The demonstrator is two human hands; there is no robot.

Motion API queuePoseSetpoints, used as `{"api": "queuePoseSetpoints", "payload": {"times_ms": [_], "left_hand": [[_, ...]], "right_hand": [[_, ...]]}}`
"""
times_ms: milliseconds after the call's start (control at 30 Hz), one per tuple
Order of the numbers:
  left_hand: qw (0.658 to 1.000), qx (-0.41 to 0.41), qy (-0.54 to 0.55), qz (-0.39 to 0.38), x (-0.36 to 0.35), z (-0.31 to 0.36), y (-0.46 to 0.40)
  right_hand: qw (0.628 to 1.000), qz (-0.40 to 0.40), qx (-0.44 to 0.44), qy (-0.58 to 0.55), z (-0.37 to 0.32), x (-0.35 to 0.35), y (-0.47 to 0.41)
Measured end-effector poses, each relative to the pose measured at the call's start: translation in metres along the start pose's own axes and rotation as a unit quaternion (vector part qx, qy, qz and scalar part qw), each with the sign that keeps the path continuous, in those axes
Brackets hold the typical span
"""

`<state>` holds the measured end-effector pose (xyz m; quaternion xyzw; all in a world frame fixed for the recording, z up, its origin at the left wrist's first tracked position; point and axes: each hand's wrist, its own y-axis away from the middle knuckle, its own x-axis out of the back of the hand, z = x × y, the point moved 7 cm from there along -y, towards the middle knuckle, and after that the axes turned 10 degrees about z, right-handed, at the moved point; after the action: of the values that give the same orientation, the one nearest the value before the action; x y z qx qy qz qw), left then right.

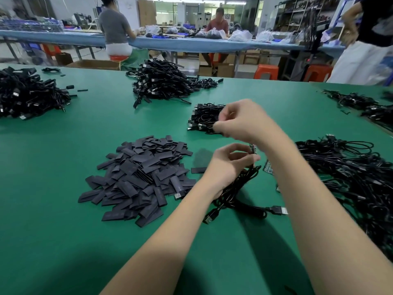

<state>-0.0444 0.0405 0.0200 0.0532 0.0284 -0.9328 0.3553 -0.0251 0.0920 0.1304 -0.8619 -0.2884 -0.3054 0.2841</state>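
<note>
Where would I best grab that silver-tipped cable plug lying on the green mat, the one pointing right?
Probably by the black moulded body just behind the USB plug, pinched across its sides from above. It lies flat on the mat, pointing right, clear of the cable bundle that the left hand holds, so nothing crowds it there.

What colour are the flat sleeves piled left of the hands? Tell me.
Black, plain; the flat sleeves show best in the head view.

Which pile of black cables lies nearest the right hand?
The small, tidy cable stack in the middle of the table, directly beside the right hand. The other heaps are larger and looser, and lie farther off.
</note>
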Motion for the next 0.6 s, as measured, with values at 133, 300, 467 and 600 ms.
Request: {"api": "queuePoseSetpoints", "payload": {"times_ms": [133,300,467,600], "left_hand": [[1.0,0.021,0.011,-0.017,-0.002,-0.004,-0.004],[0.999,0.035,0.029,-0.013,-0.002,-0.002,-0.001],[0.995,0.067,0.048,-0.051,0.0,0.001,0.002],[0.99,0.081,0.074,-0.09,0.002,0.006,0.006]], "right_hand": [[0.986,0.049,-0.061,-0.147,0.044,0.044,0.017],[0.936,0.042,-0.145,-0.319,0.087,0.047,0.036],[0.861,0.021,-0.176,-0.477,0.099,0.039,0.042],[0.828,0.03,-0.175,-0.532,0.101,0.028,0.044]]}}
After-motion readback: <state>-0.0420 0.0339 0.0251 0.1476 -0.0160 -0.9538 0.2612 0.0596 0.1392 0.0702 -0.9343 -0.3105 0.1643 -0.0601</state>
